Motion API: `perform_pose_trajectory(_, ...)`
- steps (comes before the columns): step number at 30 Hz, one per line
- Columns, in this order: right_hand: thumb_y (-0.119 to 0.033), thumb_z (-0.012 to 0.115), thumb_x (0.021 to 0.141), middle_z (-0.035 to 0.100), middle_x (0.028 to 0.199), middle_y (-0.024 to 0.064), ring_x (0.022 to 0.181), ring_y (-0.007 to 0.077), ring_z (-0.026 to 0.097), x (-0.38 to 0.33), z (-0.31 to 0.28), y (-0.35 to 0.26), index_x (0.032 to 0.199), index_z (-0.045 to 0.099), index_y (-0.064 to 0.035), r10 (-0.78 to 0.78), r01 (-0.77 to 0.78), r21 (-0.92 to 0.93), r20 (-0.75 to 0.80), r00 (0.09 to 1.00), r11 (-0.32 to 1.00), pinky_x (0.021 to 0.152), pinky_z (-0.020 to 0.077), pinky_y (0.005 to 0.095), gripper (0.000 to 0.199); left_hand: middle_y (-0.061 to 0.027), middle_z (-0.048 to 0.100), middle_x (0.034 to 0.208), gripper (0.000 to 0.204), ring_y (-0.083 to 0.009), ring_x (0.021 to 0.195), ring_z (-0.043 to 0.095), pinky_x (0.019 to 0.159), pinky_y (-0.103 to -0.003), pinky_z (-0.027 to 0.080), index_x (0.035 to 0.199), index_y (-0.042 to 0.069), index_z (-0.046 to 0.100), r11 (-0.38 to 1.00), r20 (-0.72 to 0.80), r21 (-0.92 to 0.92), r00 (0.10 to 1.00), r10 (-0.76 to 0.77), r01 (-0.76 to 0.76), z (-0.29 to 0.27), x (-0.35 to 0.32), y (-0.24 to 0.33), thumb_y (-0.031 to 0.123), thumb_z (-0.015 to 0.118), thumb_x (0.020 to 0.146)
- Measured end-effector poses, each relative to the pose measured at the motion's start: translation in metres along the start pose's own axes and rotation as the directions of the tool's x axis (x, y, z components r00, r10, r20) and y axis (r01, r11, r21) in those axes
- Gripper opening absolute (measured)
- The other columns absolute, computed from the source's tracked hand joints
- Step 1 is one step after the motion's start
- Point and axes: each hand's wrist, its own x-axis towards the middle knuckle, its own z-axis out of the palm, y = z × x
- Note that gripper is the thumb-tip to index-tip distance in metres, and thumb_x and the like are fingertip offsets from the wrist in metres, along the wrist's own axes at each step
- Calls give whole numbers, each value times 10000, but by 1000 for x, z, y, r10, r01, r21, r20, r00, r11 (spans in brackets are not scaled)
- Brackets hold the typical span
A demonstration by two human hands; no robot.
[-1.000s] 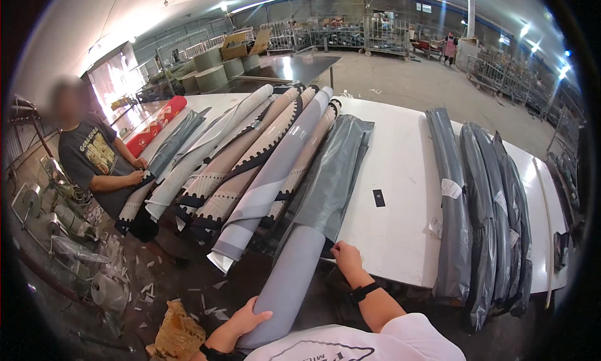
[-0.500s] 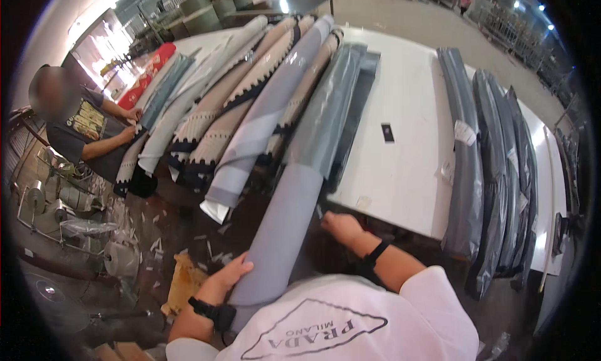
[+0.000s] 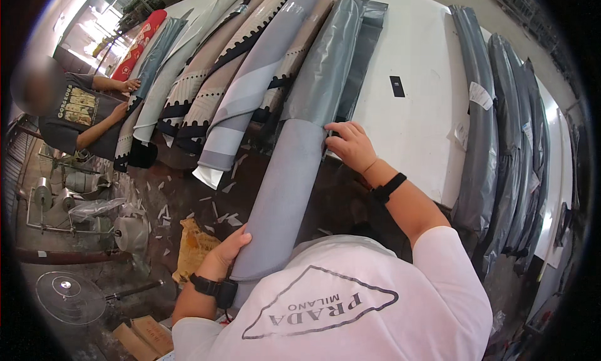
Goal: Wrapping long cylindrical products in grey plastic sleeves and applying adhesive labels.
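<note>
A grey rolled-up rug [image 3: 275,192] slants from my body up to the white table, its far part inside a grey plastic sleeve [image 3: 328,67]. My left hand [image 3: 231,247] holds the near end of the roll from its left side; the thumb shows, and the other fingers are hidden by the rug. At the sleeve's open edge, on the right side of the roll, my right hand [image 3: 352,145] has its fingertips closed on the plastic. Left of this roll lie several patterned rug rolls [image 3: 241,104], side by side and without sleeves.
Several wrapped rolls [image 3: 479,123] lie on the right of the white table [image 3: 419,41]. A small black card [image 3: 397,86] rests between. At the far left a co-worker [image 3: 84,110] handles another roll. A fan [image 3: 69,295] and cardboard [image 3: 143,337] stand on the littered floor.
My right hand has moved up and forward from beside the roll to the sleeve's edge and closed on it. My left hand stays at the rug's near end. The view has tilted down.
</note>
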Motion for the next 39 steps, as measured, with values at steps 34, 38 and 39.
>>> perform_pose_trajectory(34, -145, 593, 787, 519, 1033, 148, 912, 258, 530, 11, 17, 10, 947, 489, 2, 648, -574, 394, -75, 758, 718, 795, 421, 341, 242, -135, 416, 1236, 869, -199, 1128, 406, 966, -310, 320, 1297, -49, 264, 996, -218, 94, 976, 19, 2, 17, 7, -11, 363, 704, 671)
perform_pose_trajectory(38, 1, 606, 725, 493, 1080, 128, 936, 261, 515, -17, 4, 2, 876, 472, -27, 678, -715, 410, 264, 687, 565, 761, 446, 326, 204, -138, 415, 1236, 884, -197, 1126, 407, 963, -306, 320, 1296, -57, 262, 996, -225, 87, 974, 19, 1, 21, 7, -10, 378, 705, 667)
perform_pose_trajectory(39, 1, 606, 725, 493, 1080, 128, 936, 261, 515, -23, 6, 2, 876, 472, -27, 680, -718, 407, 263, 684, 565, 761, 446, 326, 204, -138, 415, 1236, 884, -197, 1126, 407, 963, -306, 320, 1296, -57, 262, 996, -221, 86, 975, 17, 3, 23, 7, -10, 378, 705, 667)
